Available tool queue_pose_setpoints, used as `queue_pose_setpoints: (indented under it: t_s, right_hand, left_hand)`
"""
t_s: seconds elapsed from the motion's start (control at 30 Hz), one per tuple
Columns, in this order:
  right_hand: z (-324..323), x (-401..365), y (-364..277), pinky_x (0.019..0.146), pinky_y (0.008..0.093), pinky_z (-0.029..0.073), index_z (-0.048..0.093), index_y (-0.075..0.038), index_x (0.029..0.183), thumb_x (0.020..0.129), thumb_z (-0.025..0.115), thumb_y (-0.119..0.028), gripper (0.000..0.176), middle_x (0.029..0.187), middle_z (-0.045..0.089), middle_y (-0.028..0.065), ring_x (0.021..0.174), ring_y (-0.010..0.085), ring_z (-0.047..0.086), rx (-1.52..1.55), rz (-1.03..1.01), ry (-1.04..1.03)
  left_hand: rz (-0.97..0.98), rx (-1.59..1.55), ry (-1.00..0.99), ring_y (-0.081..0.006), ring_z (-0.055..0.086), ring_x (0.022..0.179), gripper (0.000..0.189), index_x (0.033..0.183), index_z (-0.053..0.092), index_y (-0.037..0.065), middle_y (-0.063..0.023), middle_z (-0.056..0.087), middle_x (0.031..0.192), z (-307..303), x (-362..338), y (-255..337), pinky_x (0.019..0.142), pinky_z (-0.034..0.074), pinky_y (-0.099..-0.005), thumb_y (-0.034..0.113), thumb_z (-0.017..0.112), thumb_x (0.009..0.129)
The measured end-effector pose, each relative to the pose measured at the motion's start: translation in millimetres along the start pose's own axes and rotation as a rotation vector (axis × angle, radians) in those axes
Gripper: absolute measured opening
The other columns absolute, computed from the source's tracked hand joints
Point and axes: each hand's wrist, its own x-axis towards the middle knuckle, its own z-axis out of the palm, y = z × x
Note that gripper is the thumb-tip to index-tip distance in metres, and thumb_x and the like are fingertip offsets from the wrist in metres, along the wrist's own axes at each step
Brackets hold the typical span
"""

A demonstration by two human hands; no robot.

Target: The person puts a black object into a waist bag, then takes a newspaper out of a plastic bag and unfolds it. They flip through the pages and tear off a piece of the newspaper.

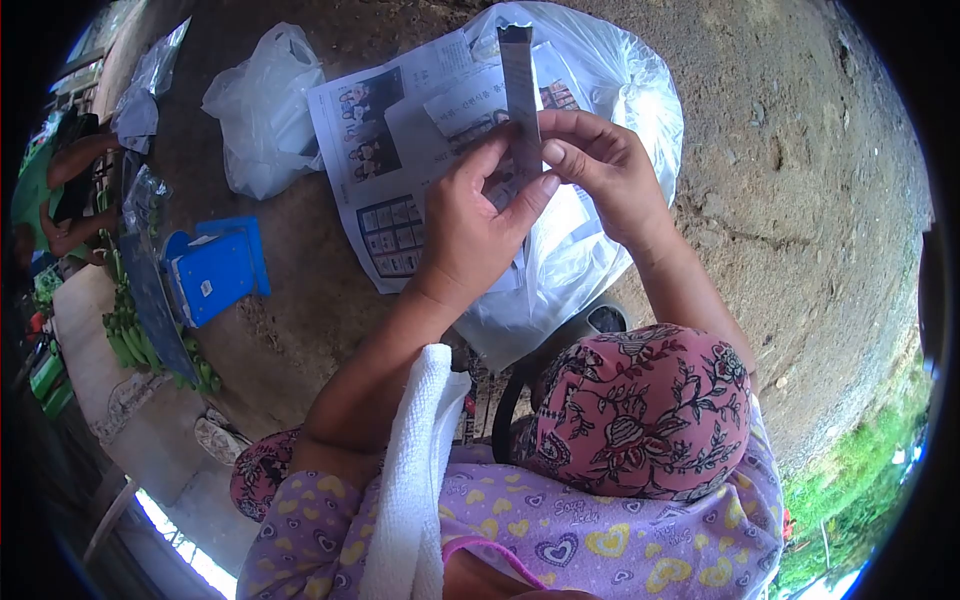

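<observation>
A narrow folded strip of dark printed paper (520, 85) stands upright between my two hands. The fingers and thumb of my left hand (478, 215) pinch its lower left side. My right hand (610, 175) holds its right edge, thumb and fingertips close together. Under the strip lie printed newspaper sheets (365, 190), with photos and text, partly on a large clear plastic bag (640, 90). My hands and forearms cover part of the sheets and the bag.
A blue scale (215, 275) stands at the left, near green bananas (130, 335). A whitish plastic bag (265, 125) lies behind it. Another person (75, 190) is at the far left. A white towel (405, 480) hangs over my chest.
</observation>
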Motion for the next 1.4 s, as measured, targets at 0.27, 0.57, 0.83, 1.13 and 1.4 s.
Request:
queue_pose_setpoints:
  t_s: [0.27,0.57,0.83,1.13,1.4]
  right_hand:
    - [-1,0,1,0.084,0.0263,0.050,0.059,0.007,0.114,0.085,0.071,-0.015,0.038,0.100,0.066,0.0090,0.092,0.0134,0.062,-0.015,0.003,0.009]
    - [-1,0,4,0.075,0.0238,0.050,0.062,0.003,0.112,0.086,0.069,-0.021,0.036,0.096,0.067,0.0057,0.087,0.0103,0.061,-0.030,0.015,0.020]
    - [0,2,7,0.077,0.0235,0.049,0.064,0.002,0.111,0.086,0.069,-0.017,0.031,0.098,0.068,0.0055,0.089,0.0093,0.061,-0.097,-0.016,0.034]
    - [0,-1,4,0.078,0.0246,0.049,0.067,0.001,0.108,0.088,0.067,-0.017,0.027,0.094,0.068,0.0039,0.085,0.0086,0.060,-0.200,-0.028,-0.034]
    - [1,-6,1,0.073,0.0234,0.048,0.067,-0.001,0.110,0.091,0.063,-0.026,0.031,0.092,0.068,0.0032,0.082,0.0076,0.059,-0.196,0.073,-0.080]
  left_hand:
    - [0.012,-0.014,0.000,-0.0279,0.067,0.092,0.038,0.112,0.060,-0.004,-0.0182,0.067,0.098,-1,1,1,0.080,0.051,-0.0352,0.015,0.071,0.081]
    - [-0.067,-0.124,-0.005,-0.0232,0.066,0.094,0.037,0.114,0.059,-0.007,-0.0176,0.067,0.100,-3,-2,-4,0.081,0.051,-0.0336,0.014,0.067,0.085]
    - [-0.206,-0.044,-0.030,-0.0085,0.058,0.065,0.014,0.088,0.062,-0.004,-0.0074,0.065,0.072,-13,-1,1,0.059,0.046,-0.0272,0.010,0.062,0.089]
    - [-0.326,-0.238,-0.045,-0.0075,0.061,0.071,0.017,0.092,0.067,-0.002,-0.0070,0.070,0.080,-17,3,-3,0.064,0.048,-0.0221,0.014,0.068,0.086]
    - [-0.400,-0.399,-0.085,-0.0093,0.063,0.075,0.023,0.094,0.068,-0.003,-0.0068,0.069,0.084,-22,6,-8,0.069,0.051,-0.0218,0.017,0.073,0.083]
